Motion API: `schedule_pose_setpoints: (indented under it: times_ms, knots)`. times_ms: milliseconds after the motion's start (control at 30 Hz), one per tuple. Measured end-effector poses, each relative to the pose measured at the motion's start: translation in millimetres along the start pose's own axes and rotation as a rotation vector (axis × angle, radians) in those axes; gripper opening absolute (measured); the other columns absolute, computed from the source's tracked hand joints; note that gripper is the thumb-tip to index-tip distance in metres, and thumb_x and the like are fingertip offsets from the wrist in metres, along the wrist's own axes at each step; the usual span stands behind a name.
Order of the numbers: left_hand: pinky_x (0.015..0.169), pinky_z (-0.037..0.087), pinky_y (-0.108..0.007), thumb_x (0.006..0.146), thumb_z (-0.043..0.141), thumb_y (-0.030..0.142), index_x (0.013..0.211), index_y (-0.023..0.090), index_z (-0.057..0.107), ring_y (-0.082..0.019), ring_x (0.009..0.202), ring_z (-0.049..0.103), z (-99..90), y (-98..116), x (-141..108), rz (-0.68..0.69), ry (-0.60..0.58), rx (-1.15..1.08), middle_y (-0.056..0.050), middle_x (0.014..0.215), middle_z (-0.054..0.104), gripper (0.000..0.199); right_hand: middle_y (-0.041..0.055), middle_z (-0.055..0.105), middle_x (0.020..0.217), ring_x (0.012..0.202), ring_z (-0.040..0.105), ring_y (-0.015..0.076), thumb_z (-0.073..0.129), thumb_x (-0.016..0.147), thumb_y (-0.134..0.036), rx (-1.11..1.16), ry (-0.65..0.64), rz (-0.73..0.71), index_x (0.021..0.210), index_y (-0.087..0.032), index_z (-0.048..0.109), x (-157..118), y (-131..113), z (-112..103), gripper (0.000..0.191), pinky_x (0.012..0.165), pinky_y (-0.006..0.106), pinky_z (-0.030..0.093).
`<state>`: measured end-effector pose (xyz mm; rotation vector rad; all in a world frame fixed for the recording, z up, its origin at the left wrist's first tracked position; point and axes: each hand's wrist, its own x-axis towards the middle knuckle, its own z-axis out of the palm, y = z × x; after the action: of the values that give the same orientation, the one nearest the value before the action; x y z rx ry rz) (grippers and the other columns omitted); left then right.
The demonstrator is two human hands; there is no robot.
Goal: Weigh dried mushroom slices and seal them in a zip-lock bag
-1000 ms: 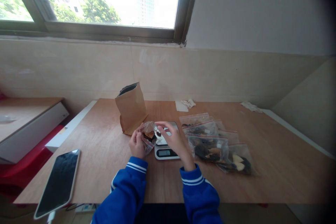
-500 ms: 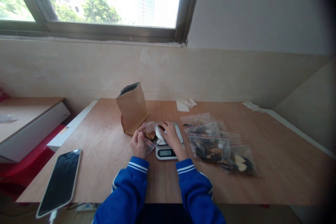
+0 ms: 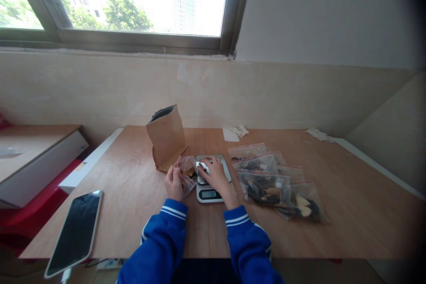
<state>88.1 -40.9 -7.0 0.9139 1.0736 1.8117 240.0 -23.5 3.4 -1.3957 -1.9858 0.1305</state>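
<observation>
Firstly, clear zip-top plastic bag [image 3: 187,176] is gripped by left hand [image 3: 173,183], fingers closed on it, just left of scale. Long axis near-vertical, slightly tilted; brown dried pieces are seen inside. Right hand [image 3: 217,175] is held over steel platform of digital kitchen scale [image 3: 209,194], fingers [image 3: 213,165] curled on crumpled silvery item [image 3: 202,172]; grip cannot be told. Scale readout is too small to be read. Foil-lined kraft paper pouch [image 3: 165,138] is stood upright just behind left hand. Filled zip bags [image 3: 264,188] are laid overlapping on wooden table [image 3: 133,173], right of scale.
</observation>
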Motion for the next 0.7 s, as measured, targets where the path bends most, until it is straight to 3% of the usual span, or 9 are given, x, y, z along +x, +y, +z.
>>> schedule_pose_setpoints:
  times_ms: [167,267,367,500,600,700]
  knots:
    - [0.086,0.051,-0.034,0.079,0.056,0.04,0.075,0.015,0.059,-0.023,0.103,0.063,2.2,3.4,-1.7,-0.013,0.016,-0.021,-0.012,0.125,0.062,0.025,0.0091,0.06,0.097,0.094,0.054,0.0248,0.053,0.087,-0.021,0.1,-0.011,0.024,0.098,-0.021,0.066,-10.0,-0.2,0.0,0.017,0.084,0.04,0.045]
    - [0.082,0.051,-0.032,0.078,0.057,0.042,0.069,0.017,0.056,-0.022,0.098,0.064,2.6,3.8,-1.5,-0.012,0.033,0.013,-0.011,0.116,0.067,0.027,0.0083,0.061,0.098,0.094,0.057,0.0232,0.053,0.088,-0.023,0.269,0.09,0.106,0.102,-0.021,0.065,-9.9,-5.1,-7.8,0.019,0.084,0.038,0.047]
    - [0.075,0.052,-0.03,0.076,0.058,0.042,0.067,0.017,0.054,-0.019,0.086,0.065,1.4,2.8,-0.3,-0.014,0.05,0.038,-0.008,0.1,0.071,0.026,0.0072,0.062,0.099,0.093,0.059,0.0212,0.055,0.086,-0.027,0.409,0.201,0.165,0.105,-0.022,0.065,-0.2,-19.8,-18.3,0.021,0.083,0.035,0.049]
    - [0.065,0.05,-0.025,0.074,0.061,0.039,0.061,0.017,0.049,-0.013,0.071,0.062,2.2,4.2,0.0,-0.016,0.043,-0.01,-0.005,0.095,0.072,0.028,0.0056,0.061,0.098,0.092,0.06,0.0197,0.057,0.085,-0.027,0.471,0.143,0.087,0.108,-0.024,0.064,20.6,-46.8,-24.7,0.024,0.082,0.033,0.05]
    - [0.074,0.052,-0.026,0.076,0.061,0.038,0.068,0.016,0.056,-0.016,0.085,0.065,4.9,7.1,-0.9,-0.02,0.036,-0.099,-0.007,0.106,0.07,0.024,0.0056,0.059,0.101,0.098,0.059,0.0198,0.053,0.088,-0.027,0.48,0.127,0.045,0.109,-0.024,0.063,27.5,-58.6,-25.7,0.023,0.089,0.035,0.048]
    - [0.086,0.052,-0.034,0.081,0.056,0.04,0.087,0.016,0.063,-0.021,0.103,0.064,6.4,8.3,0.0,0.01,0.032,-0.102,-0.01,0.121,0.064,0.026,0.0074,0.058,0.105,0.104,0.056,0.0205,0.046,0.092,-0.029,0.488,0.209,0.103,0.107,-0.023,0.062,17.3,-58.0,-27.4,0.022,0.093,0.037,0.046]
